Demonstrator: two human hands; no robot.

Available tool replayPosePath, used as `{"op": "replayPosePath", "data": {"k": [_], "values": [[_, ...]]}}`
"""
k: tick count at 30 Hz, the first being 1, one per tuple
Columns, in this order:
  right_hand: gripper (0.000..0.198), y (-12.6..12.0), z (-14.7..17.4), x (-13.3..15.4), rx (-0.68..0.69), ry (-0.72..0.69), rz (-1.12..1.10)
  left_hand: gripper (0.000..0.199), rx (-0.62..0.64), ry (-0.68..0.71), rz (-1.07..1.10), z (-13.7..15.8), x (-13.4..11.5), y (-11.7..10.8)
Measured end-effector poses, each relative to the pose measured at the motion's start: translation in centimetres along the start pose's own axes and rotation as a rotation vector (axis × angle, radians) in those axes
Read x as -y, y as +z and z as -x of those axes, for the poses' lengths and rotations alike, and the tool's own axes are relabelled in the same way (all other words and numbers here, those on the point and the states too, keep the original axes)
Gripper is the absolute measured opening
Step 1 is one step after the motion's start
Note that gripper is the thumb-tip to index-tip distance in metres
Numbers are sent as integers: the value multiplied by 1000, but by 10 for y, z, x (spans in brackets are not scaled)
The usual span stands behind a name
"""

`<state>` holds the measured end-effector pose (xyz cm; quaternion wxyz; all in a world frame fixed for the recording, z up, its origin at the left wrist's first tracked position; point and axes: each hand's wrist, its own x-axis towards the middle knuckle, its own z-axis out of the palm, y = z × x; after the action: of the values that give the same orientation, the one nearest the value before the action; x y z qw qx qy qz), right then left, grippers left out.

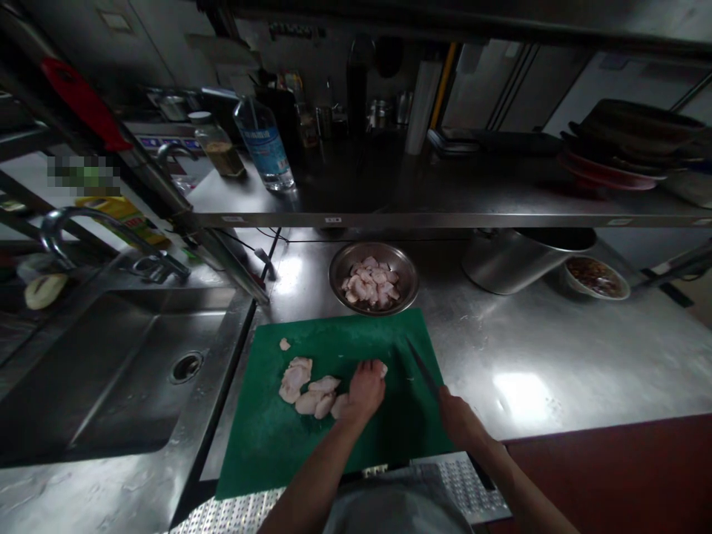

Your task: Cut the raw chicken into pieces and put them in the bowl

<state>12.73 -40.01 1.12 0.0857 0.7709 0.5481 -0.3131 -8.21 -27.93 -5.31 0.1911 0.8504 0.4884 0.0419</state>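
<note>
My left hand (367, 387) is closed with its fingers curled on a small piece of raw chicken (383, 369) on the green cutting board (245, 445). My right hand (457, 417) is wrapped round the handle of a knife (421, 366); its dark blade points away from me over the board's right side, apart from the meat. Left of my left hand lie several pale pieces of raw chicken (296, 378), with a small scrap (285, 344) near the upper left corner. Behind the board stands a steel bowl (410, 297) with cut chicken (371, 282) in it.
At left is a steel sink (111, 371) with a faucet (61, 215). A large pot (495, 263) and a bowl of brown food (595, 278) stand back right. A steel shelf (389, 219) crosses above the counter, holding a plastic bottle (265, 148), a jar (218, 148) and stacked dishes (617, 167).
</note>
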Motion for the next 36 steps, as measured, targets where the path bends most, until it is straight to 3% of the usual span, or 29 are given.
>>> {"op": "replayPosePath", "data": {"k": [3, 5, 9, 11, 13, 15, 19, 21, 23, 28, 33, 36], "values": [[17, 14, 2, -22, 23, 17, -145, 29, 106, -50, 30, -8, -17, -4], [13, 24, 1, -33, 30, 34, -226, 26, 67, -86, 102, -18, -22, -22], [12, 32, 1, -41, 42, 21, -272, 14, -257, -34, 203, -55, -20, -102], [11, 29, 4, -40, 33, 5, -306, 32, -462, 52, 147, -74, -18, -137], [10, 23, 6, -38, 16, 1, -328, 33, -475, 76, 92, -84, -19, -149], [8, 17, 7, -38, 0, 11, -322, 26, -297, 85, 56, -79, -26, -131], [11, 15, 6, -46, -21, 47, -285, 26, 176, 128, -14, -45, -46, -48], [16, 18, 4, -52, -29, 49, -268, 23, 222, 162, -56, -31, -57, -13], [20, 21, 4, -57, -38, 53, -245, 19, 229, 208, -77, -25, -66, 7], [20, 20, 7, -61, -29, 67, -270, 32, 227, 212, -74, -31, -69, 8], [21, 15, 15, -59, -36, 88, -353, 31, 141, 13, -97, -56, -32, -20], [21, 14, 17, -58, -36, 118, -387, 26, 165, -7, -94, -70, -17, -33]]}}
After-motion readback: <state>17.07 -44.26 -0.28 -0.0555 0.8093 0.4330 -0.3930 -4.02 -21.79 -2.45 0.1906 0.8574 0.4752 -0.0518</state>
